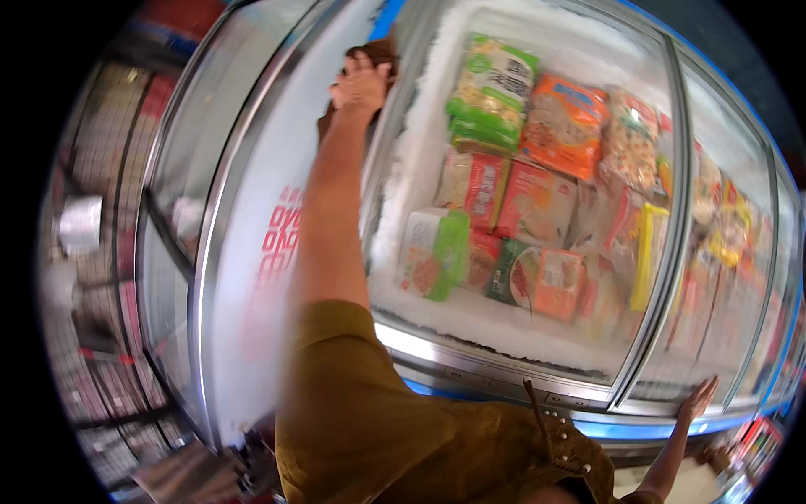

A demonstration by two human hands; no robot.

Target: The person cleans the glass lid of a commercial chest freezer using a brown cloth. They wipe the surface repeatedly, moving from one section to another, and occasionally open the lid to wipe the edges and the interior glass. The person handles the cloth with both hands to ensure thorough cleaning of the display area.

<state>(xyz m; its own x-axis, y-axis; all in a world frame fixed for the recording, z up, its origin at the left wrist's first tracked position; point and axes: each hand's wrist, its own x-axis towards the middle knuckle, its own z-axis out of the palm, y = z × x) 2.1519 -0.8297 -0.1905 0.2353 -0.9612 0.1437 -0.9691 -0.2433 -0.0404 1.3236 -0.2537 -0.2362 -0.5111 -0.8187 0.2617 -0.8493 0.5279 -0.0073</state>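
Observation:
My left hand (360,80) is stretched far out, pressing a dark brown cloth (381,51) against the end rim of a chest freezer (403,343). Part of the cloth hangs out beside my wrist. At the lower right, my right hand (699,398) rests with fingers extended by the freezer's near edge, at the glass lid (686,353), and holds nothing. Under the frosted glass lie several frozen food packs, among them a green-and-white bag (493,91), an orange bag (563,126) and a green-lidded box (434,255).
A white upright cabinet (252,189) with glass doors and red lettering stands close on the left. Wire shelving (104,151) with goods lies beyond it. A cardboard box (189,472) sits low at the bottom left. Packaged goods (759,441) show at the lower right.

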